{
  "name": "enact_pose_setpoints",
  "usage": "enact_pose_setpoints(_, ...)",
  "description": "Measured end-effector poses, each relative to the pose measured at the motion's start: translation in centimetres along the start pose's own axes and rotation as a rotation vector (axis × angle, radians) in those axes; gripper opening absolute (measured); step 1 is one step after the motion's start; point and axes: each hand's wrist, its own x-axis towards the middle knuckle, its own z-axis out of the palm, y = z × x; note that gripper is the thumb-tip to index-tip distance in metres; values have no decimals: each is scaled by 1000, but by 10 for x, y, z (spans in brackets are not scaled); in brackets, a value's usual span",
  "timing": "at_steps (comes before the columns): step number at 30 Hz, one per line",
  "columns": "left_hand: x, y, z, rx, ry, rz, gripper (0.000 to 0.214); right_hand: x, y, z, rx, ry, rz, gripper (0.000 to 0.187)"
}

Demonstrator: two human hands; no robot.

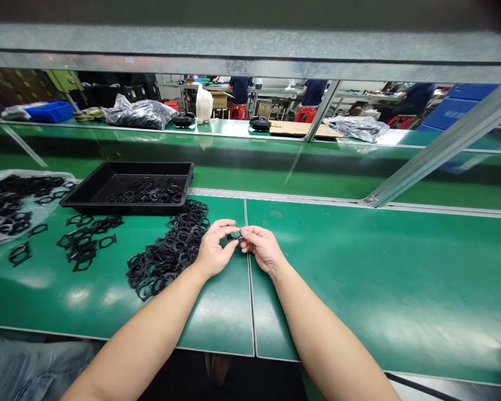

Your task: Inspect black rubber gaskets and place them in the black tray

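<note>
Both my hands meet over the seam of the green table, holding one small black ring-shaped plastic part (235, 236) between them. My left hand (215, 248) pinches its left side between thumb and fingers. My right hand (263, 248) has its fingers closed on the other side, which they partly hide. Just left of my left hand lies a dense pile of similar black ring parts (167, 250). A looser group of the same parts (83, 239) is spread farther left.
A black tray (96, 205) with more ring parts stands behind the piles. At far left lies a clear plastic bag (62, 177) of black parts. A metal frame post (438, 145) slants at right. Beyond are a white fan (204, 104), plastic bags and several people.
</note>
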Motion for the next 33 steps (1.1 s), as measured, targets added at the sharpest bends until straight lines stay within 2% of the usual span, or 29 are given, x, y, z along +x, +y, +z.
enact_pose_setpoints(2,2,1,1,-165,52,-153,37,1,1,0,-35,21,-25,27)
enact_pose_setpoints(5,6,3,1,-416,94,-458,49,2,2,-1,-95,43,-72,29)
enact_pose_setpoints(8,9,4,0,-502,107,-579,51,3,3,-2,-140,32,-87,31)
enact_pose_setpoints(14,10,4,2,-504,157,-587,41,5,3,-5,-227,19,-105,35)
enact_pose_setpoints(20,12,5,-2,-582,151,-682,45,9,0,-11,-166,-30,-44,31)
enact_pose_setpoints(27,10,12,-1,-498,224,-688,44,8,0,-9,-253,-57,-94,38)
enact_pose_setpoints(30,24,13,-19,-414,300,-618,42,10,5,-10,-374,-54,-140,40)
enact_pose_setpoints(33,58,11,-64,-252,409,-463,34,14,11,-13,-577,-68,-216,38)
